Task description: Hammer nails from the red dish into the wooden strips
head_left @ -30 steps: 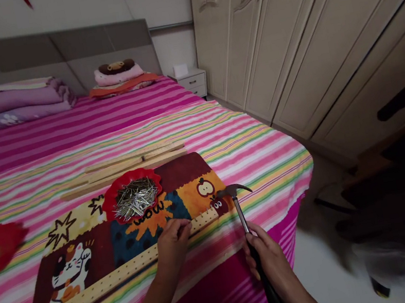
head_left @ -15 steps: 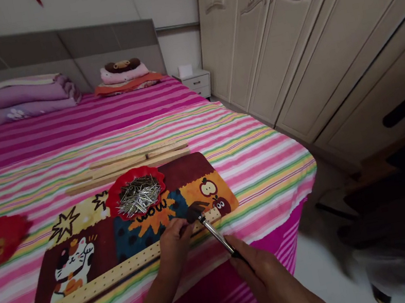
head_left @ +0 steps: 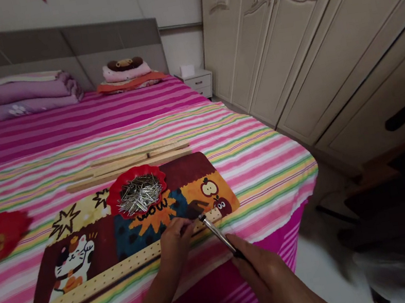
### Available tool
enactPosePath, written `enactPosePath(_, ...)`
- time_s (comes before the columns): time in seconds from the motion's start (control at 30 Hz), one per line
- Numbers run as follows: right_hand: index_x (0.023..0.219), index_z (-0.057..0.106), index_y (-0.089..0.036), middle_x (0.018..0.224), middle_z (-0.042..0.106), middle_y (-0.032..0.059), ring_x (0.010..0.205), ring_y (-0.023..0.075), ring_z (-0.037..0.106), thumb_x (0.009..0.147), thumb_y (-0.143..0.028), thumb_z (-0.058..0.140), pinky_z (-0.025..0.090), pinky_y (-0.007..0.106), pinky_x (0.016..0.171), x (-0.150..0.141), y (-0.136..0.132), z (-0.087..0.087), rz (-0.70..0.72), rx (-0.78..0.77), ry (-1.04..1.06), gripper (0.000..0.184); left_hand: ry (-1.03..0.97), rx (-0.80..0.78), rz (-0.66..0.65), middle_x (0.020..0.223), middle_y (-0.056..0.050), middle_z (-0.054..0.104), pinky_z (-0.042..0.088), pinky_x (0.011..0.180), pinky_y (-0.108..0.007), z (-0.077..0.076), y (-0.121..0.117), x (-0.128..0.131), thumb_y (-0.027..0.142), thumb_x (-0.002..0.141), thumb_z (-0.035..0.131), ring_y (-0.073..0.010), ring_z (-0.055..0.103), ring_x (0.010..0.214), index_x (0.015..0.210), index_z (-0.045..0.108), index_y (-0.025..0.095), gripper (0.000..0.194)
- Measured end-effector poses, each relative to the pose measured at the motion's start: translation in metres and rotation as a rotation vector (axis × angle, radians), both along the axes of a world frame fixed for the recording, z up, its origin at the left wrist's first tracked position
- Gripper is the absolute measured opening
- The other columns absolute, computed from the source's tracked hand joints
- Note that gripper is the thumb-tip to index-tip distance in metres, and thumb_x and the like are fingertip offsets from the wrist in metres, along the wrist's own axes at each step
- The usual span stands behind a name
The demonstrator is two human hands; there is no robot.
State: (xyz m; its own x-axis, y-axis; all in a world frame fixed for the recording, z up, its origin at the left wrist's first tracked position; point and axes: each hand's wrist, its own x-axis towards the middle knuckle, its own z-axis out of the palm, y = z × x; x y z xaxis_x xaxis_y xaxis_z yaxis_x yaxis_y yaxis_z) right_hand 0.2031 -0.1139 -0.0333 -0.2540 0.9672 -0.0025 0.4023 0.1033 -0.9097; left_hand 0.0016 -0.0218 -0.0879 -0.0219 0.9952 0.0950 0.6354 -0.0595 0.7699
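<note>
- Work on the long dotted pale-wood strip (head_left: 103,278), eight-to-two o'clock by the left hand (head_left: 176,240), seems advanced.
- Silver metal nails (head_left: 141,192), eleven o'clock, are left.
- Left fingers curl narrow, contents unclear; right hand (head_left: 262,269) grips black-handled metal hammer (head_left: 219,236).

The left hand (head_left: 175,241) hid part of the wooden strip (head_left: 110,277); the hammer head (head_left: 197,208) was blurred; the left edge cropped a red dish (head_left: 8,227).

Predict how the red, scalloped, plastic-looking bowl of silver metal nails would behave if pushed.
The red scalloped bowl would probably slide rather than tip, being wide and low. The many silver metal nails likely make it heavy for its size; heaped loosely, some might spill.
</note>
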Motion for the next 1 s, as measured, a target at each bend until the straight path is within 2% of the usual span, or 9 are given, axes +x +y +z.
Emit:
enactPosePath(0.1,0.129,0.049,-0.025,0.080,0.065,0.0021,0.070,0.0186,0.061,0.090,-0.038,0.043,0.048,0.029,0.065,0.002,0.005,-0.010,-0.161,-0.114,0.174,0.042,-0.026,-0.023,-0.007,0.073,-0.001,0.064,0.043,0.065,-0.025,-0.002,-0.001,0.001,0.034,0.072,0.052,-0.0137,0.058,0.068,0.069,0.064,0.022,0.017)
enactPosePath(0.17,0.124,0.052,-0.023,0.067,0.061,-0.0009,0.058,0.0161,0.057,0.085,-0.044,0.049,0.045,0.026,0.052,0.005,0.011,-0.022,-0.335,-0.210,0.296,0.045,-0.032,-0.026,-0.010,0.074,-0.002,0.064,0.044,0.066,-0.026,-0.003,-0.001,0.001,0.034,0.072,0.052,-0.0144,0.058,0.068,0.070,0.065,0.021,0.018)
enactPosePath(0.27,0.120,0.050,-0.022,0.056,0.053,-0.0056,0.040,0.0117,0.044,0.073,-0.052,0.060,0.032,0.021,0.034,0.006,0.024,-0.044,-0.603,-0.373,0.545,0.057,-0.040,-0.025,-0.019,0.076,-0.003,0.065,0.046,0.065,-0.027,-0.002,-0.002,-0.002,0.035,0.072,0.052,-0.0149,0.059,0.067,0.075,0.066,0.021,0.020)
enactPosePath(0.33,0.118,0.048,-0.022,0.053,0.052,-0.0074,0.036,0.0100,0.039,0.065,-0.052,0.066,0.026,0.018,0.030,0.007,0.029,-0.056,-0.690,-0.455,0.714,0.063,-0.028,0.000,0.000,0.077,-0.003,0.065,0.047,0.065,-0.027,0.000,0.000,-0.011,0.034,0.073,0.050,-0.0150,0.059,0.068,0.079,0.066,0.021,0.022)
enactPosePath(0.5,0.104,0.050,-0.022,0.052,0.052,-0.0075,0.036,0.0086,0.040,0.062,-0.043,0.072,0.028,0.016,0.029,0.008,0.030,-0.079,-0.698,-0.529,0.970,0.052,0.172,0.175,0.159,0.086,-0.003,0.066,0.047,0.072,-0.028,0.021,0.024,-0.056,0.033,0.079,0.045,-0.0169,0.060,0.078,0.085,0.065,0.023,0.023)
enactPosePath(0.63,0.100,0.050,-0.023,0.052,0.052,-0.0074,0.035,0.0077,0.040,0.062,-0.043,0.072,0.027,0.015,0.028,0.008,0.029,-0.091,-0.683,-0.523,1.034,0.048,0.477,0.196,0.171,0.094,-0.007,0.064,0.044,0.080,-0.031,0.038,0.055,-0.082,0.026,0.080,0.045,-0.0210,0.058,0.089,0.088,0.066,0.021,0.023)
enactPosePath(0.73,0.101,0.050,-0.022,0.053,0.051,-0.0074,0.035,0.0077,0.041,0.063,-0.042,0.072,0.027,0.015,0.028,0.008,0.029,-0.094,-0.678,-0.520,1.037,0.049,0.689,0.088,0.128,0.094,-0.010,0.063,0.044,0.078,-0.033,0.044,0.071,-0.083,0.022,0.078,0.045,-0.0233,0.057,0.088,0.087,0.068,0.020,0.024)
enactPosePath(0.83,0.104,0.050,-0.021,0.054,0.051,-0.0074,0.036,0.0079,0.041,0.065,-0.042,0.071,0.028,0.015,0.028,0.008,0.029,-0.095,-0.673,-0.507,1.034,0.049,0.832,0.012,0.095,0.092,-0.012,0.060,0.044,0.073,-0.032,0.045,0.076,-0.078,0.021,0.078,0.043,-0.0241,0.057,0.087,0.086,0.068,0.018,0.026)
enactPosePath(1.0,0.105,0.050,-0.021,0.054,0.052,-0.0075,0.035,0.0073,0.040,0.067,-0.041,0.069,0.028,0.015,0.028,0.008,0.029,-0.095,-0.665,-0.505,1.034,0.048,0.868,0.005,0.088,0.090,-0.012,0.060,0.043,0.069,-0.032,0.046,0.076,-0.080,0.026,0.081,0.040,-0.0237,0.058,0.081,0.085,0.068,0.018,0.030)
